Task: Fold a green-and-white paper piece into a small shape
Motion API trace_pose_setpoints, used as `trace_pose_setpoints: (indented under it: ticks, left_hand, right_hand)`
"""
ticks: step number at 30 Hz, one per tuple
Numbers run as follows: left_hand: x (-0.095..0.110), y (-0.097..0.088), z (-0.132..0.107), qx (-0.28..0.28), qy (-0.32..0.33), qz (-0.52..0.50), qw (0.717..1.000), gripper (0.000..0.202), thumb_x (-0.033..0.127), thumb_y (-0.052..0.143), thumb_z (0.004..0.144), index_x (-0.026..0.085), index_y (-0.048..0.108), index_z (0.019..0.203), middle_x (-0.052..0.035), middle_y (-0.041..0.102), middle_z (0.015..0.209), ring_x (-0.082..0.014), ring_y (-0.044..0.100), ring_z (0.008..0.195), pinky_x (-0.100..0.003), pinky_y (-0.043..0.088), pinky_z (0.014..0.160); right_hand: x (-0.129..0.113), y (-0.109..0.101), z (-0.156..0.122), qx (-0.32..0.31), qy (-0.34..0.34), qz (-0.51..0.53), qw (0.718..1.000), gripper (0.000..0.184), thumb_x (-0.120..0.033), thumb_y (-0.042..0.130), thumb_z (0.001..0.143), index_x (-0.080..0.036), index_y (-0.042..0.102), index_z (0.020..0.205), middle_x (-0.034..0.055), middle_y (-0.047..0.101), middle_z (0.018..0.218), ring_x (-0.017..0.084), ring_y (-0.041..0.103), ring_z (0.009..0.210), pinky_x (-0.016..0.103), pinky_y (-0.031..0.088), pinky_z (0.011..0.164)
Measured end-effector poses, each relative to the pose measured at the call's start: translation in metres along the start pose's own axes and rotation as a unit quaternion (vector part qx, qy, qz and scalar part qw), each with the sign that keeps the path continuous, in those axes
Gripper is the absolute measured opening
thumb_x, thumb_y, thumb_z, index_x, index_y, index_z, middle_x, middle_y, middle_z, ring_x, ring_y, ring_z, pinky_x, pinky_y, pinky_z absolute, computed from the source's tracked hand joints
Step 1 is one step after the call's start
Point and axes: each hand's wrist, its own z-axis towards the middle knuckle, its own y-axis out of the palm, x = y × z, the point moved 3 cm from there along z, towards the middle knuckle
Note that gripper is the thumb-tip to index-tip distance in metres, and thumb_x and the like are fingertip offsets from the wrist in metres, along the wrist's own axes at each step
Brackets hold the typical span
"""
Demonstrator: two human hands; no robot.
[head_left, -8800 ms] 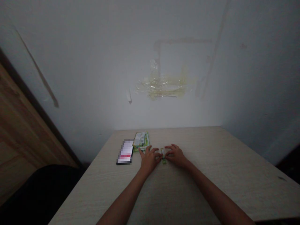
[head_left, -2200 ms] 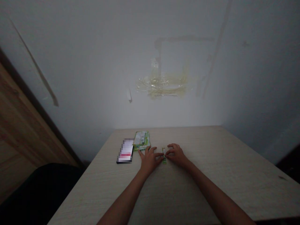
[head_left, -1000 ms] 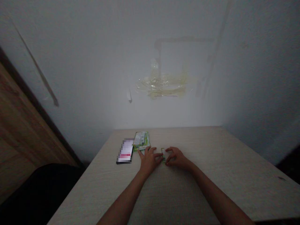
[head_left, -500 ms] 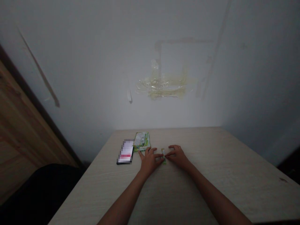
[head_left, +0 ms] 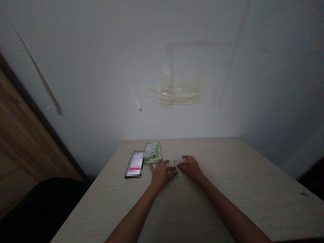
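Between my hands a narrow green-and-white strip (head_left: 177,176), which looks like a folded piece of printed wrapper, lies on the table. My left hand (head_left: 161,175) pinches its left side with thumb and forefinger, the other fingers spread towards the back. From the other side, my right hand (head_left: 191,168) has thumb and forefinger closed at the strip's edge, with its remaining fingers raised. The fingertips cover the middle of the strip. Just beyond my left hand lie several flat green printed packets (head_left: 152,152), stacked on one another.
A phone (head_left: 134,165) with a lit, blurred screen lies left of the packets. The pale wooden table (head_left: 227,189) meets a grey wall (head_left: 101,84) with clear tape (head_left: 177,92) on it. A black object (head_left: 43,202) stands beside the table's left edge.
The view has shifted very slightly. Both hands stay at the strip, the right fingertips a touch further left; the packets and phone rest in the same place on the table.
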Motion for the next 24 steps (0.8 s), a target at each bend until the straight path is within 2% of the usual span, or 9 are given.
trace_pose_setpoints:
  ticks: [15,19,24]
  left_hand:
    - [0.002,-0.004,0.000,-0.011,-0.002,-0.001,1.000,0.027,0.054,0.064,0.079,0.051,0.067,0.106,0.0042,0.051,0.140,-0.0346,0.028,0.137,-0.077,-0.003,0.103]
    - [0.002,-0.004,-0.001,-0.002,0.004,-0.002,1.000,0.027,0.053,0.064,0.080,0.051,0.067,0.107,0.0040,0.052,0.139,-0.0343,0.029,0.136,-0.078,-0.003,0.102]
    - [0.004,-0.004,-0.004,0.004,0.017,0.004,1.000,0.028,0.049,0.063,0.082,0.049,0.066,0.110,0.0026,0.053,0.137,-0.0330,0.030,0.135,-0.075,-0.006,0.104]
  right_hand:
    - [-0.009,-0.002,-0.001,-0.003,0.005,-0.065,0.998,0.025,-0.042,0.055,0.090,-0.037,0.070,0.110,0.0071,0.051,0.135,0.026,0.041,0.124,0.041,0.036,0.103]
    - [-0.013,-0.002,-0.004,-0.001,-0.008,-0.085,0.996,0.029,-0.039,0.052,0.092,-0.038,0.066,0.117,0.0069,0.044,0.142,0.029,0.038,0.128,0.045,0.036,0.102]
    - [-0.014,-0.001,-0.007,-0.002,-0.019,-0.083,0.996,0.031,-0.036,0.051,0.092,-0.038,0.065,0.119,0.0060,0.043,0.144,0.029,0.038,0.128,0.047,0.035,0.103]
